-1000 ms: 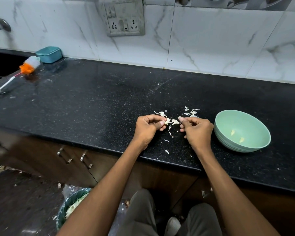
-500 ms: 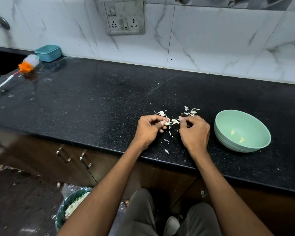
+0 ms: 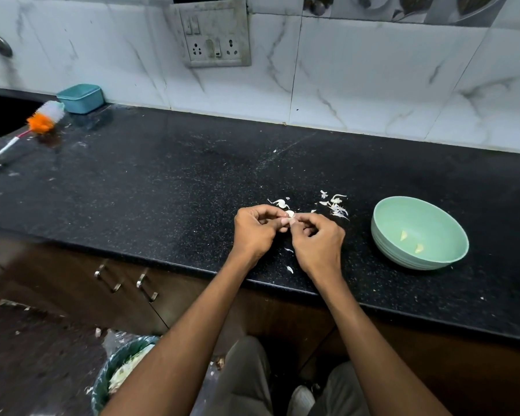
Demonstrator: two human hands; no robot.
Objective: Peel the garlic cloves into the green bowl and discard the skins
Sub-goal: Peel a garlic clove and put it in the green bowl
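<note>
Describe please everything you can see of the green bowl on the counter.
The green bowl is a round, pale mint bowl that looks like matte plastic, with faint ridges around its outer wall. It stands upright on the black counter, to the right of both hands, and neither hand touches it. Inside lie two small pale yellow garlic cloves; otherwise its inside is bare.

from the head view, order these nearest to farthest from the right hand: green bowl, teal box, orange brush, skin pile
Measured from the right hand:
1. skin pile, just beyond it
2. green bowl, to its right
3. teal box, far left by the wall
4. orange brush, farthest left
</note>
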